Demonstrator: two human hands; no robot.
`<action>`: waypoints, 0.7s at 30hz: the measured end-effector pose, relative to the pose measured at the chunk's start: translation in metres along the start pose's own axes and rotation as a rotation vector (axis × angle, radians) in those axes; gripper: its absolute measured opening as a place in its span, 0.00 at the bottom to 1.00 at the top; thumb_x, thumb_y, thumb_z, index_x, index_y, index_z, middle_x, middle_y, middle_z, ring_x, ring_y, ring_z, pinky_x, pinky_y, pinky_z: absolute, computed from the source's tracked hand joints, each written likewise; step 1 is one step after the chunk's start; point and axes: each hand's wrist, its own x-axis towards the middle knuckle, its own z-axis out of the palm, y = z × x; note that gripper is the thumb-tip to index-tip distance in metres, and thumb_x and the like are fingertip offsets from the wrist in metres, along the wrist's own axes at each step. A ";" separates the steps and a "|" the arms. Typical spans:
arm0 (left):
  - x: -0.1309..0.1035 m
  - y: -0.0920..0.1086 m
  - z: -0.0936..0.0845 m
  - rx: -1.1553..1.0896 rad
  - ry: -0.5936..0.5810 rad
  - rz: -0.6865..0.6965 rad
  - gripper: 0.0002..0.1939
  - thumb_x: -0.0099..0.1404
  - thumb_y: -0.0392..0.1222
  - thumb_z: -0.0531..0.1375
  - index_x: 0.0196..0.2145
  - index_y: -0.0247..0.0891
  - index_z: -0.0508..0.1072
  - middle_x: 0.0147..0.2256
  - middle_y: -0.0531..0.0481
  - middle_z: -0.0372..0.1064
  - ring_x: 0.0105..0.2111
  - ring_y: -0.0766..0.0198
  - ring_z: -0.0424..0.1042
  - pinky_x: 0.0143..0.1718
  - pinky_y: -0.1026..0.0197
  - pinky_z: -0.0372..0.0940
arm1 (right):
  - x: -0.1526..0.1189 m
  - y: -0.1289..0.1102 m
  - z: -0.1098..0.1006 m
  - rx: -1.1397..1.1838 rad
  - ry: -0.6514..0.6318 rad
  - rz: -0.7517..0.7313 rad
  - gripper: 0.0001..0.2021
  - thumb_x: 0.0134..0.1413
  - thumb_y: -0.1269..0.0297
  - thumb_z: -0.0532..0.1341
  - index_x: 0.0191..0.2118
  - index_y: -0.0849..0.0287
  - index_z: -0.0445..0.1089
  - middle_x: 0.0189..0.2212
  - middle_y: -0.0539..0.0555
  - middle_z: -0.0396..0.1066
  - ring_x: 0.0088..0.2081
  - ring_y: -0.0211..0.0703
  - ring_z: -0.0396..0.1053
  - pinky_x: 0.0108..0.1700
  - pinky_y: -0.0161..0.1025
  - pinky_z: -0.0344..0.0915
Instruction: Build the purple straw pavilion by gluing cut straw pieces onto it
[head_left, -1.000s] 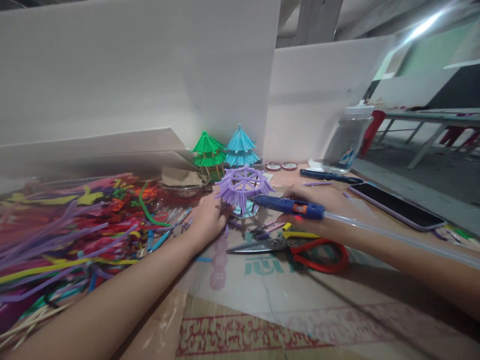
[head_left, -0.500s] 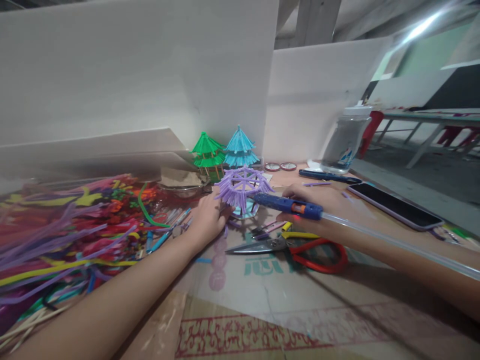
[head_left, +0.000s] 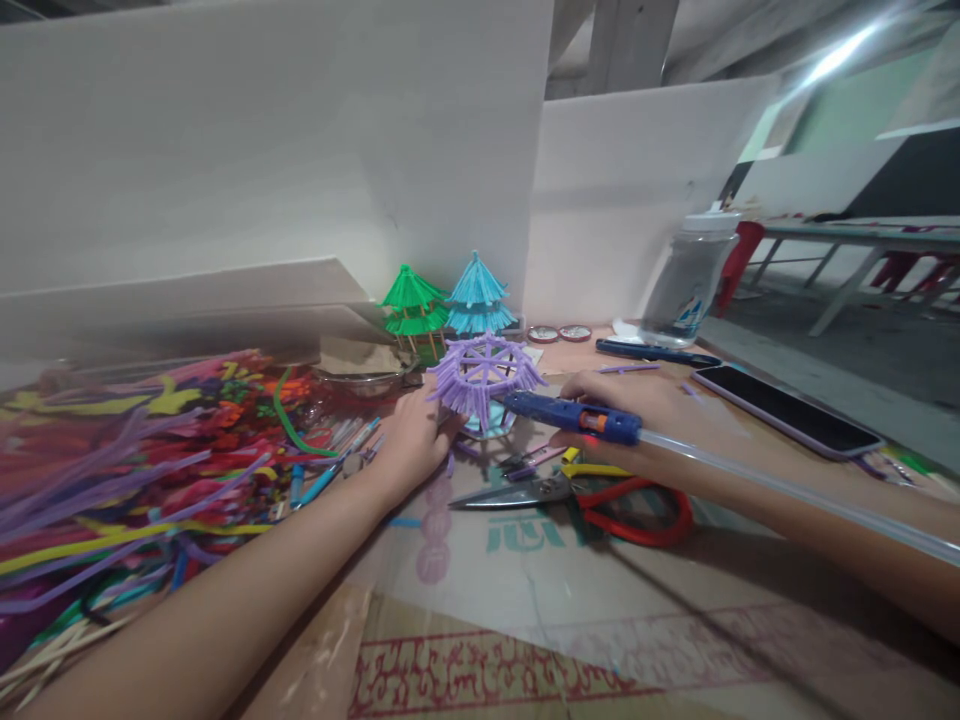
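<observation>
a glue gun is brought to the edge of one purple roof

the purple roof [head_left: 491,388] is placed at the middle of the desk [head_left: 675,620], above a light blue base [head_left: 491,420]. its left side is met by the left hand [head_left: 409,435]; the tips of these fingers are hidden below the fringe, so it cannot be told if they are clamped or only resting. by the fingers of the right hand [head_left: 645,395], the blue glue gun [head_left: 574,415] is gripped, and its nozzle is pointed left, at the near right edge of the roof; whether it is touching cannot be seen.

for good work, the roof should be kept steady from the left, the nozzle should be held close to the joint, and only a little glue should be given. the fingers should be kept away from the hot tip, and the long glue stick [head_left: 750,475] should be left free behind.

as for the count: one purple roof, one glue gun and one pair of red-handled scissors [head_left: 559,487] are seen. at the far side, two finished-looking towers are stood, one green tower [head_left: 411,300] and one blue tower [head_left: 476,290]. to their right, two small round tins [head_left: 543,333] and one bottle [head_left: 686,285] are found; nearer, one phone [head_left: 787,410]. the pipe cleaners [head_left: 150,450] at left are too many to be counted.
</observation>
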 end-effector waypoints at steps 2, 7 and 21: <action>0.000 0.001 -0.001 0.005 -0.005 -0.001 0.09 0.68 0.44 0.55 0.37 0.36 0.70 0.40 0.39 0.71 0.48 0.46 0.69 0.51 0.49 0.63 | 0.000 0.000 0.000 -0.002 0.016 -0.001 0.10 0.56 0.56 0.63 0.41 0.55 0.72 0.34 0.52 0.77 0.36 0.47 0.75 0.32 0.36 0.61; 0.001 -0.002 0.001 -0.002 -0.006 0.029 0.11 0.69 0.44 0.55 0.41 0.35 0.72 0.46 0.36 0.71 0.47 0.47 0.70 0.50 0.48 0.64 | -0.001 -0.002 0.001 -0.002 0.048 0.003 0.09 0.57 0.55 0.63 0.39 0.54 0.71 0.32 0.51 0.76 0.35 0.46 0.74 0.31 0.36 0.61; 0.001 -0.006 0.005 -0.082 0.016 0.073 0.17 0.68 0.44 0.55 0.52 0.37 0.70 0.52 0.39 0.68 0.53 0.47 0.67 0.55 0.45 0.62 | -0.002 0.003 0.005 0.031 0.099 -0.019 0.10 0.57 0.55 0.63 0.41 0.54 0.71 0.34 0.52 0.77 0.36 0.46 0.75 0.33 0.37 0.63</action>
